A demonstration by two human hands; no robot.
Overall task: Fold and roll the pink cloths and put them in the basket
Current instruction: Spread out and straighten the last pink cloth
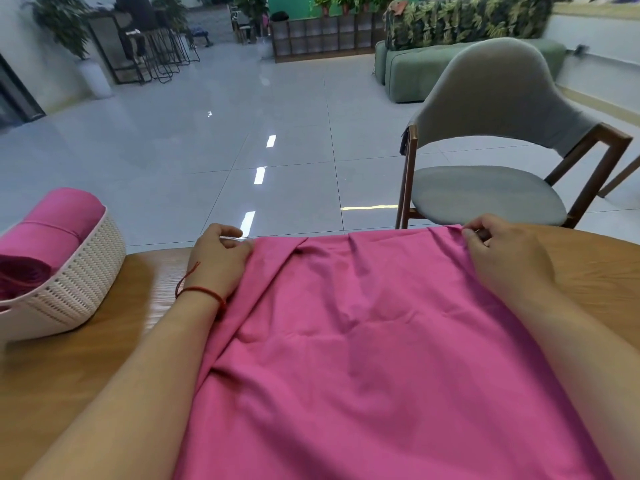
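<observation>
A large pink cloth (363, 341) lies spread over the wooden table (104, 358), wrinkled near its far edge. My left hand (218, 261) pinches the cloth's far left corner at the table's far edge. My right hand (502, 254) pinches the far right corner. A white woven basket (79, 282) stands at the left of the table. It holds rolled pink cloths (52, 223), one on top and a darker one below.
A grey chair (491, 168) with wooden legs stands just beyond the table's far right edge. Past the table lies a glossy tiled floor (242, 133). A green sofa (415, 71) and shelves stand far back.
</observation>
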